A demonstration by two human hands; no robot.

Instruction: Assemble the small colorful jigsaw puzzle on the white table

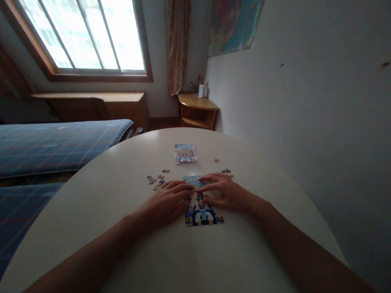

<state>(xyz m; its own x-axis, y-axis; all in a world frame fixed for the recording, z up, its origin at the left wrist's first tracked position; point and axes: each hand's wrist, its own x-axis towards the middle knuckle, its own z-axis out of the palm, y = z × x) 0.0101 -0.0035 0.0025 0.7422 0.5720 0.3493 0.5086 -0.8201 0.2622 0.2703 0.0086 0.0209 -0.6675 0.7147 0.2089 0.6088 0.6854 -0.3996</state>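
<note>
A partly assembled jigsaw puzzle point(204, 218) lies flat on the white table, with a blue cartoon dog's face along its near edge and pale lettering at its far end. On its left side rests my left hand point(167, 201), fingers stretched out and fingertips touching the middle. My right hand point(223, 192) reaches over from the other side, fingers spread across the upper and middle part. Both hands cover some of the puzzle, so any small piece under the fingertips is hidden. Loose puzzle pieces point(153, 180) lie beyond my left hand, and more pieces point(226, 171) sit beyond my right.
A small picture sheet point(185, 153) with a matching print lies farther back on the round table point(142, 145). One reddish piece point(216, 160) lies apart to its right. A bed with a plaid mattress point(48, 145) stands left, a wall point(301, 125) right, a corner shelf point(197, 102) behind.
</note>
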